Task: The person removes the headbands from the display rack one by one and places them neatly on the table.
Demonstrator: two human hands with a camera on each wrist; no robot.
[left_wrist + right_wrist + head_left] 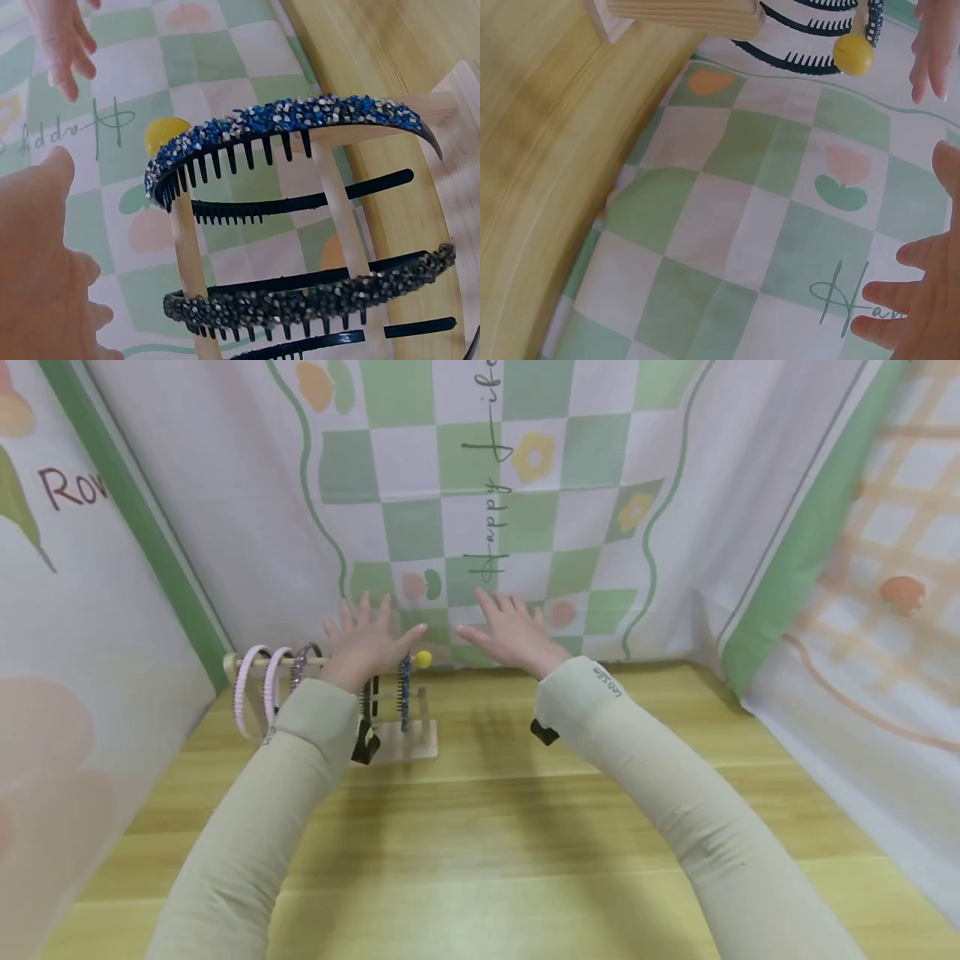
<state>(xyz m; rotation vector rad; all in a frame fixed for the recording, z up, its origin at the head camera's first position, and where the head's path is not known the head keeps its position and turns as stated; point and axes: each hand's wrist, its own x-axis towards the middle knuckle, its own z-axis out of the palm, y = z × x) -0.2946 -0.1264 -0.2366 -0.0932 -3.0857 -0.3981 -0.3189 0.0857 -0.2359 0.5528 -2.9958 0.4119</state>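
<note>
My left hand [367, 645], fingers spread, hovers above a wooden rack and holds nothing. My right hand [513, 633] is held out in the air to the right of the rack, fingers extended and nothing in them. On the rack hang several headbands: a pink headband [242, 693] and a second pink one at the left, and a blue glittery headband [285, 118] near the yellow-tipped end. In the left wrist view a dark sparkly headband [300, 301] with comb teeth hangs beside the blue one. My left forearm hides part of the rack in the head view.
The rack's wooden base [416, 742] stands on a wood-grain table [480, 827]. A yellow ball [423, 658] caps the end of the rack's bar. Behind the table hangs a green-and-white checked curtain [532, 527], with printed cloth at both sides.
</note>
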